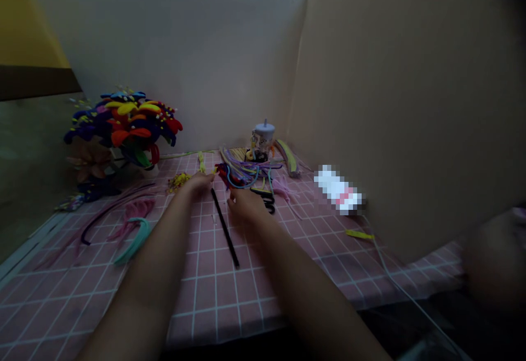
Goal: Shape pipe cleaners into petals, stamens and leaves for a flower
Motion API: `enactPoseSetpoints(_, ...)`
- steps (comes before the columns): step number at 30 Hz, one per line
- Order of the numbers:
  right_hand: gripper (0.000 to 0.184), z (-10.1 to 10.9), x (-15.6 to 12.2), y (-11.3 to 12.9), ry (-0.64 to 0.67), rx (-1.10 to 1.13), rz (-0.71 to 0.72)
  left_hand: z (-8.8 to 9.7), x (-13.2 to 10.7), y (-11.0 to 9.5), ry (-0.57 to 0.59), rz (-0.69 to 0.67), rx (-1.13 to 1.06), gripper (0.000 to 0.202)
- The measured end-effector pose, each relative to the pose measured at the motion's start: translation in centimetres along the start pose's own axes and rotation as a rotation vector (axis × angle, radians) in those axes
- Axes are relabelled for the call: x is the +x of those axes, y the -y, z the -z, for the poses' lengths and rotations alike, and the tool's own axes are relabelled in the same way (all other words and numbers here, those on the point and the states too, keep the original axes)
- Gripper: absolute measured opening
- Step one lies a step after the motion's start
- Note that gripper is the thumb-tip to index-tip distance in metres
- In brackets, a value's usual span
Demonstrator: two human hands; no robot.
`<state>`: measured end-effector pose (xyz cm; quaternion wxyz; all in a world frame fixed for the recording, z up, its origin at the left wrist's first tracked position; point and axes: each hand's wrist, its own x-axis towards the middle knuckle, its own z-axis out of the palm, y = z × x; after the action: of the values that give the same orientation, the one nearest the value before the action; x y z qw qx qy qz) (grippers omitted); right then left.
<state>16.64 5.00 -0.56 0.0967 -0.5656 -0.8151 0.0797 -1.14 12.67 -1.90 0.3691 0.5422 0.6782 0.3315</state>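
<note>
My left hand (200, 181) reaches in from the left, its fingers pinched together by a small yellow bit. A small bundle of red and dark-blue chenille stems (224, 173) lies just right of those fingertips, between my hands. Over its near side, my right hand (247, 204) is curled, with thumb and fingertips closed; what they grip is hidden. A long black stick (225, 229) lies on the table below and between both hands. Black-handled scissors (269, 202) rest beside my right hand, partly covered. Yellow beads or stamens (178, 181) are heaped left of my left hand.
A bouquet of bright fuzzy flowers (131, 125) stands back left. Pink chenille stems (137, 210) and a teal bundle (133, 243) lie left. A lidded cup (263, 139) stands behind more stems (242, 166). A blurred-out white object (335, 188) and a cable (390, 276) are right, near a tall panel (394, 103).
</note>
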Motion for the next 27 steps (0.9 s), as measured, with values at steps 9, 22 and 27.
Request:
enactPoseSetpoints(9,0.03,-0.1,0.3,-0.1,-0.018,0.052,0.003,1.7,-1.4,0.8,0.087,0.031,-0.572,0.003)
enactPoseSetpoints(22,0.031,-0.4,0.4,0.1,0.02,0.077,0.019,0.4,-3.1,0.8,0.392,0.02,-0.877,0.062)
enactPoseSetpoints(27,0.028,-0.6,0.6,-0.2,0.008,0.126,0.034,0.1,-3.0,0.6,0.374,-0.005,-0.843,0.034)
